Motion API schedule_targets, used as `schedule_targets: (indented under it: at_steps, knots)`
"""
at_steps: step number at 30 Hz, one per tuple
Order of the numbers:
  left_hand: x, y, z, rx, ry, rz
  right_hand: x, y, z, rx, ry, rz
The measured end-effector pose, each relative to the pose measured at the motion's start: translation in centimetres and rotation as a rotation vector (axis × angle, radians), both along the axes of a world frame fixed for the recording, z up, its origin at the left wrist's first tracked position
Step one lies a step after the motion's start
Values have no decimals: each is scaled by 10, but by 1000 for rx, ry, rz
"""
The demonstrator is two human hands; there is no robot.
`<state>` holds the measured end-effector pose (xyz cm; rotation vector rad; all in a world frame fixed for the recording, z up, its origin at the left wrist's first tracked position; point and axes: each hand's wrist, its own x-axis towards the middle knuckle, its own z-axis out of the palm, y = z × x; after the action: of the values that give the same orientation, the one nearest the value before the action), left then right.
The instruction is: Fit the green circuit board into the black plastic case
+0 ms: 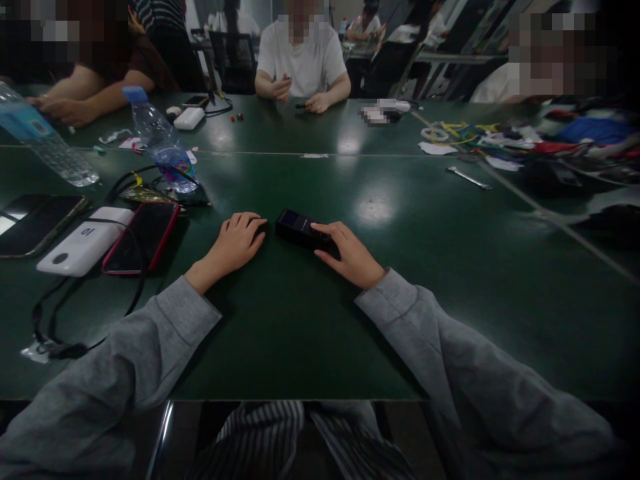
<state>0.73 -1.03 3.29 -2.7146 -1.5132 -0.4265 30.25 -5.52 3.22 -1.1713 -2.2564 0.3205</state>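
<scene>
A black, box-shaped handheld device (295, 230) with a small dark screen lies on the green table (310, 333) in front of me. My right hand (347, 250) grips its near right end, the fingers over the top and the thumb along the near side. To the left of the device, apart from it, my left hand (235, 240) rests palm down on the table with curled fingers. Something dark shows between its index finger and thumb; I cannot make out what it is.
Two water bottles (163, 143), a white power bank (87, 240), a red-edged phone (143, 237), a dark phone (40, 223) and black cables are at left. Rightward lie a wrench (469, 178) and a cable heap (555, 143). A person in white (303, 63) sits opposite.
</scene>
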Motion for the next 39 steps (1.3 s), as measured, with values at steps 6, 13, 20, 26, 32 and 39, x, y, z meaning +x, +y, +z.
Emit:
schedule_targets:
  at_steps: [6, 13, 20, 26, 32, 39]
  knots:
    - [0, -1, 2, -3, 3, -2, -1, -1, 1, -6, -2, -7]
    - [0, -1, 2, -15, -7, 5, -1, -1, 1, -4, 0, -9]
    - [0, -1, 1, -4, -7, 6, 0, 0, 0, -8, -3, -4]
    - [0, -2, 3, -13, -2, 0, 0, 0, 0, 0, -1, -4]
    - [0, -2, 4, -17, -7, -3, 0, 0, 0, -7, -5, -10]
    - [-1, -1, 2, -9, -7, -6, -1, -1, 0, -13, -3, -42]
